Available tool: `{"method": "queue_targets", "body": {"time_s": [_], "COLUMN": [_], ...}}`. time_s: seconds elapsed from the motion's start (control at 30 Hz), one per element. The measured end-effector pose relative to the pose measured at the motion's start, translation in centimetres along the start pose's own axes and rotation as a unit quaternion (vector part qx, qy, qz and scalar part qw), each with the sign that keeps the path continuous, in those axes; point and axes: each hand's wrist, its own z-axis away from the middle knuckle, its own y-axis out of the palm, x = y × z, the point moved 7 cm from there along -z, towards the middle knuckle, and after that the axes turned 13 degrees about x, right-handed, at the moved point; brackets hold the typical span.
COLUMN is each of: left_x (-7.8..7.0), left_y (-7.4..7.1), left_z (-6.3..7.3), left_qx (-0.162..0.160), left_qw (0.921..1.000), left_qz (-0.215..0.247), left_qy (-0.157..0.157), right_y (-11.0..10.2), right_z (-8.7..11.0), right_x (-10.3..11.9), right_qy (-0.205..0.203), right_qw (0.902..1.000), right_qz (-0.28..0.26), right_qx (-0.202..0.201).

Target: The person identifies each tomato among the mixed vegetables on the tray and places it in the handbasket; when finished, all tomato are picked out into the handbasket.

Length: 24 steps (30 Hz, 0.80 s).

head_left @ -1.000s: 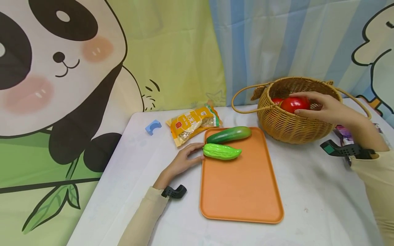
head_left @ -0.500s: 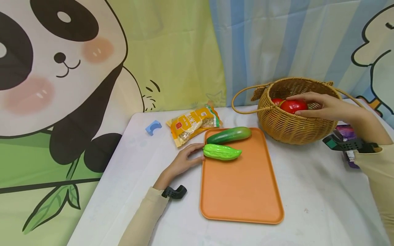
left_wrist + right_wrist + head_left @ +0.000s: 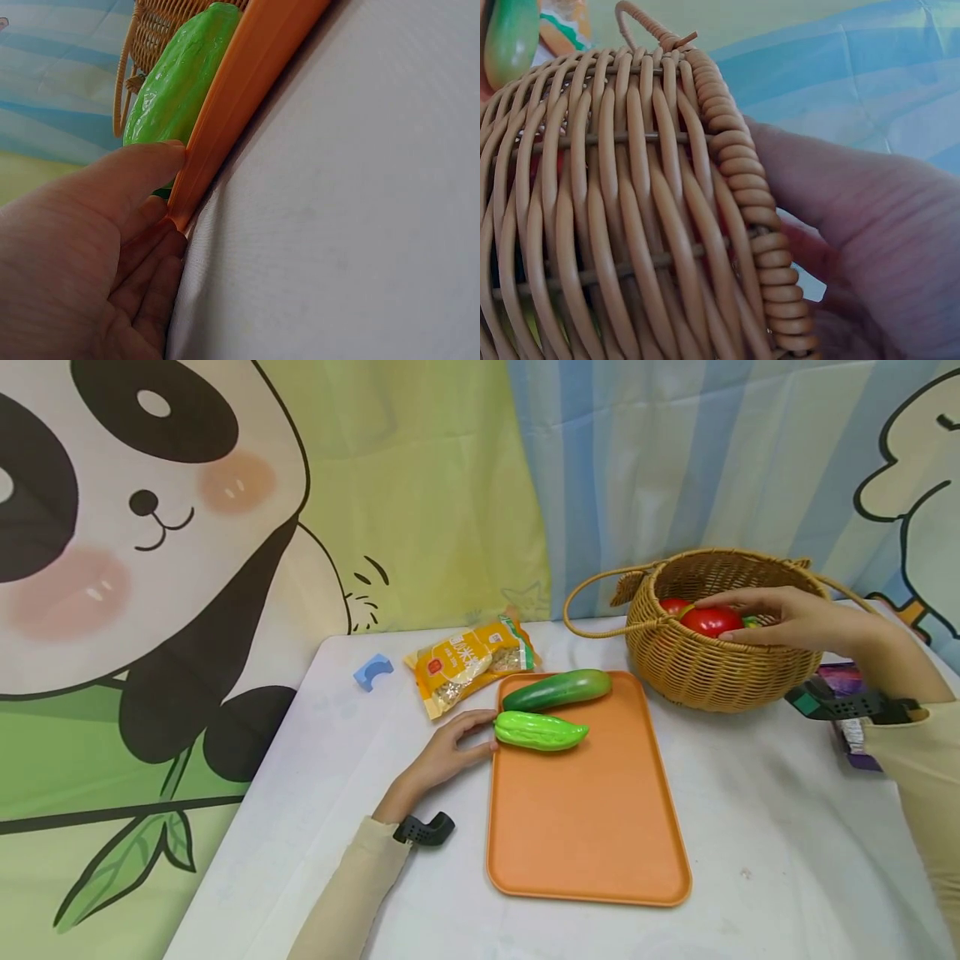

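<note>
My right hand [image 3: 787, 618] reaches over the rim of a wicker basket [image 3: 720, 672], its fingers and thumb around a glossy red round fruit [image 3: 711, 622]. In the right wrist view the basket wall hides most of that fruit. A second red piece [image 3: 673, 606] lies beside it, with a bit of green near the fingers. My left hand [image 3: 444, 752] rests against the left edge of an orange tray [image 3: 585, 827], thumb and fingertips touching the rim. On the tray lie a bright green bitter melon [image 3: 542, 731], close to that hand, and a smooth dark green cucumber-like vegetable [image 3: 557, 690].
Behind the tray lies a yellow food packet [image 3: 472, 662]. A small blue curved block [image 3: 372, 671] sits farther left. Partly under the right forearm is a purple packet [image 3: 851, 727]. The basket handle [image 3: 592, 597] sticks out toward the tray, and a printed curtain hangs behind the table.
My right hand and the red fruit have shifted slightly left and lower into the basket; green now shows beside the fruit. The left hand and tray stay in place.
</note>
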Motion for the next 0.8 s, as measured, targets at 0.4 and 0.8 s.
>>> {"method": "queue_targets", "body": {"time_s": [0.4,0.8], "left_x": [-0.2,0.1], "left_y": [0.0,0.0], "left_z": [0.1,0.0], "left_qx": [0.002,0.001], "left_qw": [1.0000,1.0000], "left_qz": [0.000,0.000], "left_qy": [0.007,0.001], "right_y": [0.2,0.2], "right_z": [-0.9,-1.1], "right_x": [-0.6,-0.4], "right_qy": [0.026,0.018], "right_qw": [0.9979,0.9981], "right_qz": [-0.015,-0.011], "right_qx": [0.057,0.058]}}
